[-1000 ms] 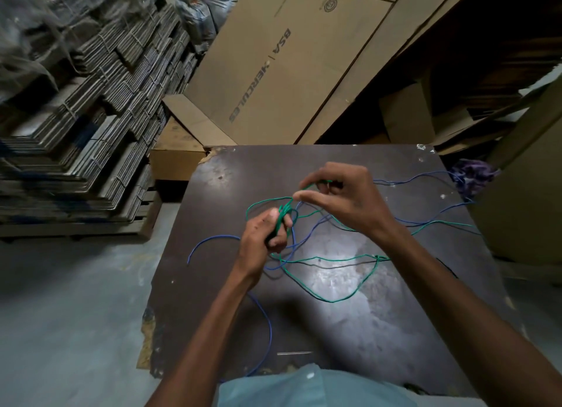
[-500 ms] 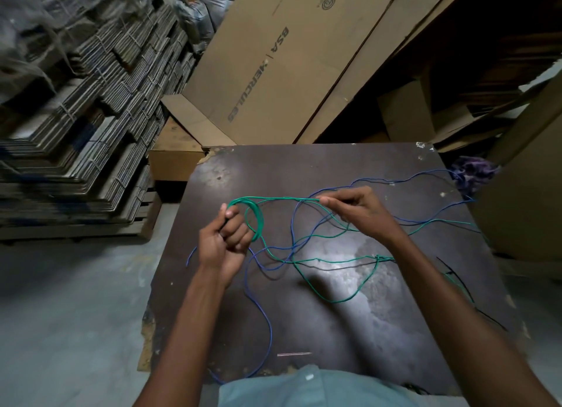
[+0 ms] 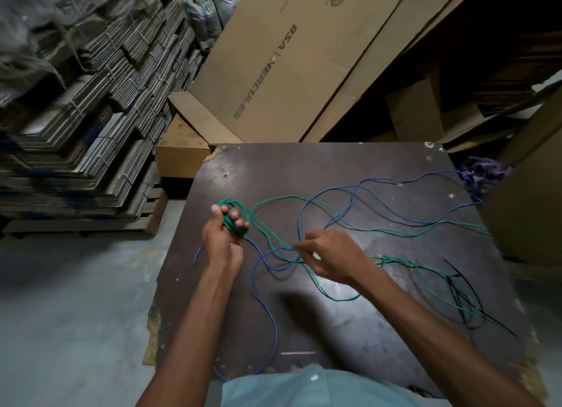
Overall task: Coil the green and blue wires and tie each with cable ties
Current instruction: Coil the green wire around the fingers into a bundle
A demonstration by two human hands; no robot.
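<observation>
- The left hand [image 3: 223, 239] is curled round a small coil of the green wire [image 3: 235, 216] — several loops bunched in its fingers, held above the dark table [image 3: 349, 163].
- The right hand [image 3: 331, 259] pinches a loose run of that green wire between thumb and fingertips, near the table's middle.
- The rest of the green wire trails right across the table, tangled with the blue wire [image 3: 392, 207].
- Black cable ties [image 3: 459, 291] lie to the right — under the green strands.
</observation>
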